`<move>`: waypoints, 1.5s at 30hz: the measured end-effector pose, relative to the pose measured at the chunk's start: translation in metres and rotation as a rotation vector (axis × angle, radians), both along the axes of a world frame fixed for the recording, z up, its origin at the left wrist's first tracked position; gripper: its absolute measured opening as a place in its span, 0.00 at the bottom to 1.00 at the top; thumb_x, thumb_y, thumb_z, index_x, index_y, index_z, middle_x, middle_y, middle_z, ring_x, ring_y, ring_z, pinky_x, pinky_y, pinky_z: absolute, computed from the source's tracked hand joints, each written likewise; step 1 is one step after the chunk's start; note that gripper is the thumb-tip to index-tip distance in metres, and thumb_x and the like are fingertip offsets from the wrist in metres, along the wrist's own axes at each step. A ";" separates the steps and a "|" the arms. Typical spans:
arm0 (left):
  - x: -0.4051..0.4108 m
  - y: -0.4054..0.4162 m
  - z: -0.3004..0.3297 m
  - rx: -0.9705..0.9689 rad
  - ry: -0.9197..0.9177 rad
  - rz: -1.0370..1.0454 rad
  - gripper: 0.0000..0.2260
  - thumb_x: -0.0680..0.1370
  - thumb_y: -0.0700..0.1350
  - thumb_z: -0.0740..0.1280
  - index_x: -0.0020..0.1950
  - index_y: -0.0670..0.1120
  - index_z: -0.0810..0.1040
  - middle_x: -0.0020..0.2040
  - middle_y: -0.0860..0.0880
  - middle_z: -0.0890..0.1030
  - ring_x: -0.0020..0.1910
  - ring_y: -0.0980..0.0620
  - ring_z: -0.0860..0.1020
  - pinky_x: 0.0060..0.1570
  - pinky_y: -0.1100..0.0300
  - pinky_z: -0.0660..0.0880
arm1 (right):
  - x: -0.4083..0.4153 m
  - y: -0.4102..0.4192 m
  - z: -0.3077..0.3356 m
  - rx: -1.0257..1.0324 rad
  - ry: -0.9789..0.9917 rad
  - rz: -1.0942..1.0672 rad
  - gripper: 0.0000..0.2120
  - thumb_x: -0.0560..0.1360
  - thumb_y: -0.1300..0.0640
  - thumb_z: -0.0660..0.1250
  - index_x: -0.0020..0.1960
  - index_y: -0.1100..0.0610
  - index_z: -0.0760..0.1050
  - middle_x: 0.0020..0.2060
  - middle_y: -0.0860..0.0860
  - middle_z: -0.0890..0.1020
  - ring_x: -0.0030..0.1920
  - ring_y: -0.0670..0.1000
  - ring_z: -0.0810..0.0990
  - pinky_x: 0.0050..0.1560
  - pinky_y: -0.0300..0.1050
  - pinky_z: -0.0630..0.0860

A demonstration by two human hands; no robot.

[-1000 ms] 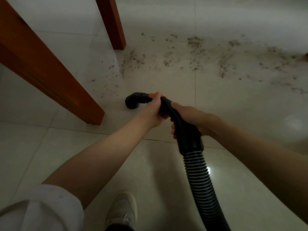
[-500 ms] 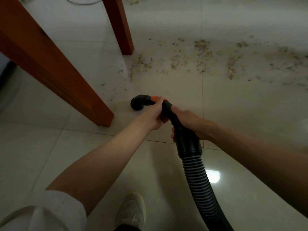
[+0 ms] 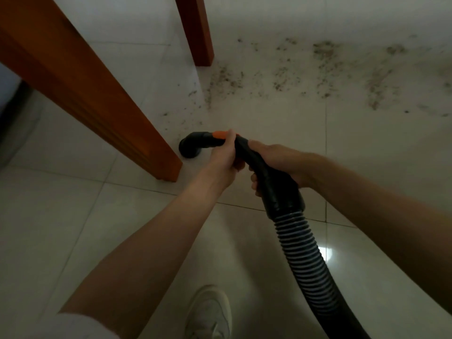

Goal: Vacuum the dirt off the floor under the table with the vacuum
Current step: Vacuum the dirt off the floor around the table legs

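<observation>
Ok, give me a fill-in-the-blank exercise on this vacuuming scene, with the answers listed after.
1. Both hands, the left hand and the right hand, grip the black vacuum ____.
2. The button by the left hand's fingers is coloured ____.
3. The nozzle sits on the floor beside a wooden table ____.
4. The dirt lies scattered on pale floor ____.

Answers: hose; orange; leg; tiles

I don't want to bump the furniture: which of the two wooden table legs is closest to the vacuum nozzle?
The big near leg on the left; the nozzle sits beside its foot. The far leg stands beyond it.
</observation>
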State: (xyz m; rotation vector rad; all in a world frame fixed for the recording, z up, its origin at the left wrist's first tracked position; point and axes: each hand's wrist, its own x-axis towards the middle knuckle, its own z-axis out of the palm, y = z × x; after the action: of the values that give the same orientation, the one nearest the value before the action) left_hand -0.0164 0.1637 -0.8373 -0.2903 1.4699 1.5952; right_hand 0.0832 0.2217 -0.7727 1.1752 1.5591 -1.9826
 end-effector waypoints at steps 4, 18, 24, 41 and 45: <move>-0.003 0.000 0.000 -0.020 0.030 0.083 0.12 0.81 0.51 0.60 0.42 0.45 0.70 0.41 0.47 0.75 0.39 0.50 0.74 0.50 0.55 0.73 | -0.008 0.001 0.002 -0.003 0.009 0.035 0.21 0.81 0.42 0.54 0.48 0.61 0.68 0.30 0.56 0.75 0.25 0.52 0.77 0.28 0.44 0.79; -0.052 -0.016 -0.005 -0.070 0.056 0.103 0.17 0.80 0.54 0.59 0.55 0.40 0.69 0.46 0.45 0.77 0.44 0.48 0.77 0.53 0.52 0.76 | -0.060 -0.019 -0.032 0.195 0.091 0.049 0.24 0.81 0.42 0.53 0.48 0.65 0.70 0.32 0.58 0.77 0.25 0.55 0.79 0.27 0.45 0.79; -0.069 -0.013 -0.008 -0.149 0.074 0.122 0.17 0.80 0.56 0.57 0.56 0.41 0.69 0.44 0.46 0.75 0.43 0.47 0.76 0.55 0.51 0.75 | -0.077 -0.021 -0.045 0.203 0.151 0.048 0.26 0.81 0.43 0.53 0.51 0.67 0.70 0.32 0.58 0.76 0.25 0.54 0.78 0.23 0.41 0.76; -0.104 -0.007 -0.001 -0.392 0.209 0.087 0.23 0.81 0.55 0.57 0.66 0.38 0.71 0.59 0.41 0.77 0.52 0.44 0.77 0.50 0.53 0.76 | -0.121 -0.030 -0.071 0.300 0.214 0.029 0.24 0.82 0.43 0.51 0.41 0.62 0.68 0.31 0.56 0.75 0.25 0.53 0.76 0.22 0.39 0.75; -0.095 -0.015 -0.001 -0.403 0.213 0.042 0.25 0.82 0.55 0.55 0.68 0.37 0.69 0.60 0.41 0.76 0.49 0.45 0.75 0.47 0.56 0.73 | -0.114 -0.039 -0.076 0.322 0.207 0.044 0.24 0.81 0.42 0.51 0.41 0.61 0.68 0.30 0.55 0.76 0.24 0.52 0.77 0.25 0.41 0.76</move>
State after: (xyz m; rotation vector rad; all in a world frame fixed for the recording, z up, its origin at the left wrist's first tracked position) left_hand -0.1111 0.1487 -0.8379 -0.3905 1.9625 1.3840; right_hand -0.0312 0.1828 -0.8488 1.0616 2.0508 -1.9249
